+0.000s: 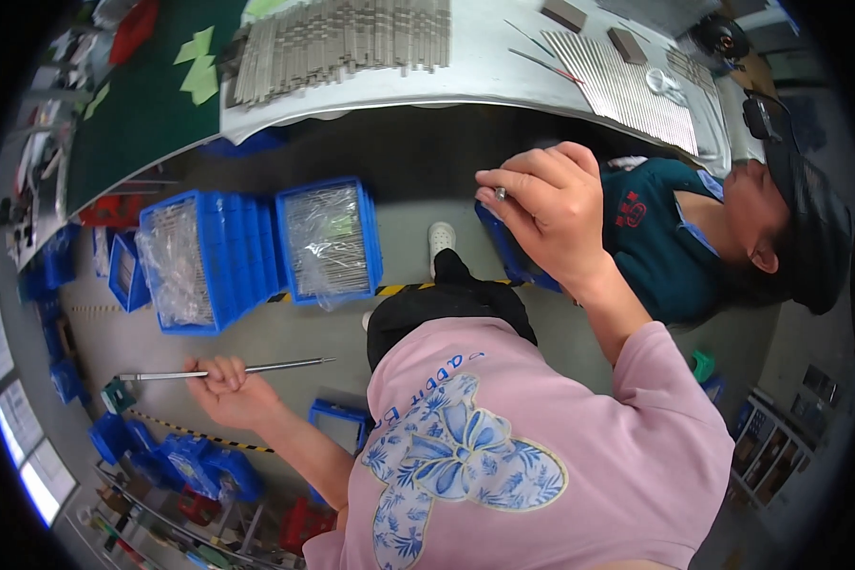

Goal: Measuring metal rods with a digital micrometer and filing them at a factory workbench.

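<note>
left hand [230,382]: fingers pinching a long thin grey metal rod [223,370] | right hand [546,204]: fingertips pinching a small silver metal piece [501,194]

- The thin rod [223,370] in the left hand [233,389] is bare metal, smooth with a dull sheen.
- The blue bins [209,256] are hard, slightly glossy plastic, lined with clear crinkled plastic film [328,242].
- The rods on the table [342,43] look like grey, matt metal.
- The tabletop [484,57] is smooth and pale.
- The pink shirt [541,446] is soft matt cloth.
</note>
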Demonstrator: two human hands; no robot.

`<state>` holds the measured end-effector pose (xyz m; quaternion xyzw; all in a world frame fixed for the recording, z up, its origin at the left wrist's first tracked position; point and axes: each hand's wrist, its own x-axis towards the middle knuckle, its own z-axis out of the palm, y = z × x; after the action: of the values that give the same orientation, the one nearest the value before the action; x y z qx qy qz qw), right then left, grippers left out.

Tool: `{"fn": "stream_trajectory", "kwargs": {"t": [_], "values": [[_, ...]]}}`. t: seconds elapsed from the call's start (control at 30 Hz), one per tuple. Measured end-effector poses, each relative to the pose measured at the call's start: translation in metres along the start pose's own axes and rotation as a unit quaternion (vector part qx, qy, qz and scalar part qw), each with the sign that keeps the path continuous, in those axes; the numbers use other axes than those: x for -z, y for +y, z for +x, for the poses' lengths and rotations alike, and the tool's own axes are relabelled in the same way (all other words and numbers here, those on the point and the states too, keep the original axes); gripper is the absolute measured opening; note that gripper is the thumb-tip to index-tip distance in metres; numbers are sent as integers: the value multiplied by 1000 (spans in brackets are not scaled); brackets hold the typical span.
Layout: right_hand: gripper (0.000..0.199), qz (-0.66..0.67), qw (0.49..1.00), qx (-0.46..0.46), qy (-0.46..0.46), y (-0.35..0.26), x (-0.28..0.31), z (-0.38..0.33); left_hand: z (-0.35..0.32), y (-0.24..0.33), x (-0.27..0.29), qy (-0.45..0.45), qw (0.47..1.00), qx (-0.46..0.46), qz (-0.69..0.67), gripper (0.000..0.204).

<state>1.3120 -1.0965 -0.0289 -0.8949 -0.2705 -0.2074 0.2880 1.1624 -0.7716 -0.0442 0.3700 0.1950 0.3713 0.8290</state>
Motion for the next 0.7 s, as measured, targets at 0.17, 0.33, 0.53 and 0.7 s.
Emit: {"fn": "stream_trajectory", "kwargs": {"t": [0.17, 0.33, 0.53, 0.7], "values": [[9, 240, 970, 34, 17, -93, -36, 38, -26, 14, 15, -34, 951, -12, 307, 19], [13, 535, 840, -37, -85, -205, -93, 22, -62, 49, 43, -48, 920, -49, 385, 9], [25, 633, 719, -94, -269, -331, -135, -10, -101, 132, 116, -12, 877, -26, 479, 20], [31, 659, 650, -82, -368, -412, -170, -31, -122, 165, 164, 81, 877, -11, 473, 25]]}}
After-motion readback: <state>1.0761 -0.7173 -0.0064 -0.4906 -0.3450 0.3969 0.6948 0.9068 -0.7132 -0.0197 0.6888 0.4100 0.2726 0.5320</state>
